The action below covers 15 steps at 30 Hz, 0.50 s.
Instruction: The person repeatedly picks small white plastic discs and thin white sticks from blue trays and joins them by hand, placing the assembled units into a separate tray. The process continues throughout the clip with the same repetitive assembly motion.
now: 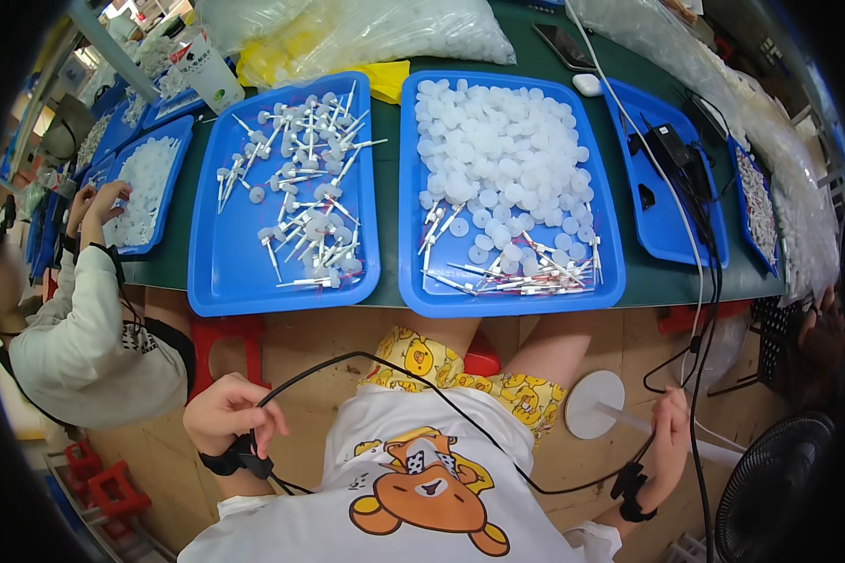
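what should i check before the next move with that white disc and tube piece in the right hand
1. Right hand closed on the thin tube of the white disc piece: ok.
2. Left hand free of parts: ok, only the black cable runs past it.
3. Room in the left blue tray holding assembled pieces: ok, the near part is bare.
4. Loose discs and tubes in the middle blue tray: ok, plenty.
5. Disc fully seated on the tube: cannot tell.
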Tool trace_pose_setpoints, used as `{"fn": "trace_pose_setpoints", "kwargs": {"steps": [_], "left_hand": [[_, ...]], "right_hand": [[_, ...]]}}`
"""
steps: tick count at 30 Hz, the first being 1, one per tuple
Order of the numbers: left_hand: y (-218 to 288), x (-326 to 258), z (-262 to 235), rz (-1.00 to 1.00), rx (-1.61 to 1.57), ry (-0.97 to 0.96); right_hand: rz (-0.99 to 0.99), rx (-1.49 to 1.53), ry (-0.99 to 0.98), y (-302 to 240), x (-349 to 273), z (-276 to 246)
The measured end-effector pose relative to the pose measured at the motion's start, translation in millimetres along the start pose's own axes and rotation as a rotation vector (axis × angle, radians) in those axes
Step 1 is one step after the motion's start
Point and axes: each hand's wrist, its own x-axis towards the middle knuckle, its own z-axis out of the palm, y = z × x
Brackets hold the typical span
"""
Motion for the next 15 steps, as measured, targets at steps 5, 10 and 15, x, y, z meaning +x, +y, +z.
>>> {"fn": "trace_pose_setpoints", "kwargs": {"steps": [5,10,15], "left_hand": [[-2,21,4,-0.28,0.237,0.225],[-26,65,10,-0.267,0.658,0.274],[-24,110,28,-0.128,1.057,0.322]], "right_hand": [[0.411,-0.037,0.038,3,-19,-32],[0.515,-0.269,-0.091,60,-32,-38],[0.502,-0.446,-0.362,16,-4,10]]}}
